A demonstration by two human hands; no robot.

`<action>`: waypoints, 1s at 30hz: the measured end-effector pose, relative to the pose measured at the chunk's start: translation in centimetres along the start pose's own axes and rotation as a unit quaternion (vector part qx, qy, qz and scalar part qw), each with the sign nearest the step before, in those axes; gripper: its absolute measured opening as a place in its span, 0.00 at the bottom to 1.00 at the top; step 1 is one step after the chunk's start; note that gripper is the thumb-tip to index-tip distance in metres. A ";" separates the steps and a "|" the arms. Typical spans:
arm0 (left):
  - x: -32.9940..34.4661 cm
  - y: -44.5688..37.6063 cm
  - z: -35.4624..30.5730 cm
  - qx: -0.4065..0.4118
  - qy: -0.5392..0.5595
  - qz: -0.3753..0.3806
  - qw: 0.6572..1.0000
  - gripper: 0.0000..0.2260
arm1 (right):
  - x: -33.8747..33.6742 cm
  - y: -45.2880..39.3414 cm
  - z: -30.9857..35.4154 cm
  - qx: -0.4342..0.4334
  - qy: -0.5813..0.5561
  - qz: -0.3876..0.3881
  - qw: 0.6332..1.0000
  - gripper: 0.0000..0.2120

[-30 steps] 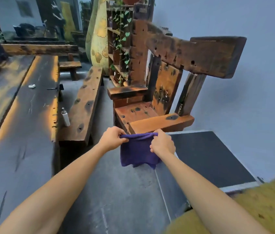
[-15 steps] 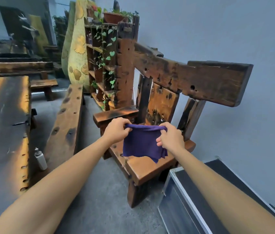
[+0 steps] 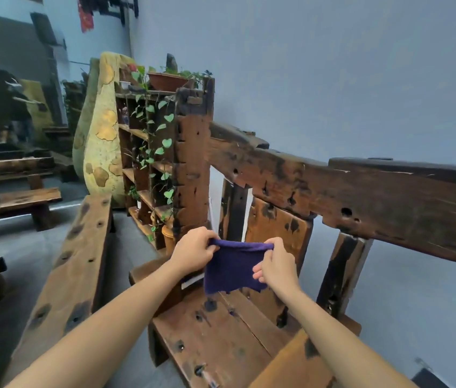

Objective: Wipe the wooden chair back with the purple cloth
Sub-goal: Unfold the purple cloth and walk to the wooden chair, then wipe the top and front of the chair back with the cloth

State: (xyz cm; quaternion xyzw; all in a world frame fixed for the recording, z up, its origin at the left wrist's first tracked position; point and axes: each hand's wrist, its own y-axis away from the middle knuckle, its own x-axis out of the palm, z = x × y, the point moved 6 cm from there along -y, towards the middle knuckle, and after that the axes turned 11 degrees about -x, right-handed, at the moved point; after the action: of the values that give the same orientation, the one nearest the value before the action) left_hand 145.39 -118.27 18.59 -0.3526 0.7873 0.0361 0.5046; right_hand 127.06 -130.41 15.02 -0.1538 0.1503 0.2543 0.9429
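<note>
A purple cloth (image 3: 232,267) hangs stretched between my two hands above the chair seat (image 3: 221,331). My left hand (image 3: 193,250) pinches its top left corner. My right hand (image 3: 274,264) grips its top right edge. The wooden chair back (image 3: 361,200) is a thick dark top beam with worn holes, rising right of and behind the cloth. A brown centre panel (image 3: 280,231) and dark upright slats stand under the beam, just behind my right hand. The cloth does not touch the chair back.
A plant shelf (image 3: 151,163) with trailing vines and a pot stands left of the chair. A long wooden bench (image 3: 78,264) runs along the left. A tall yellow stone-like slab (image 3: 98,147) leans behind the shelf. The grey wall (image 3: 333,79) is right behind the chair.
I have stepped closer to the chair, which now fills the lower right. Both hands, still holding the cloth, have risen over the seat toward the chair back.
</note>
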 end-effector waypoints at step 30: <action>1.3 -54.6 15.8 0.185 0.099 0.033 0.977 0.07 | 19.3 -43.9 4.9 -0.026 0.203 -0.351 0.914 0.11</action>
State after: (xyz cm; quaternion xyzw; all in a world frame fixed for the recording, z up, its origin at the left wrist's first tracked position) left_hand 189.55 -153.34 26.11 -0.2289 0.8377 -0.1282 0.4790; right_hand 167.02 -156.38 21.88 -0.2696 0.2678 -0.1260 0.9164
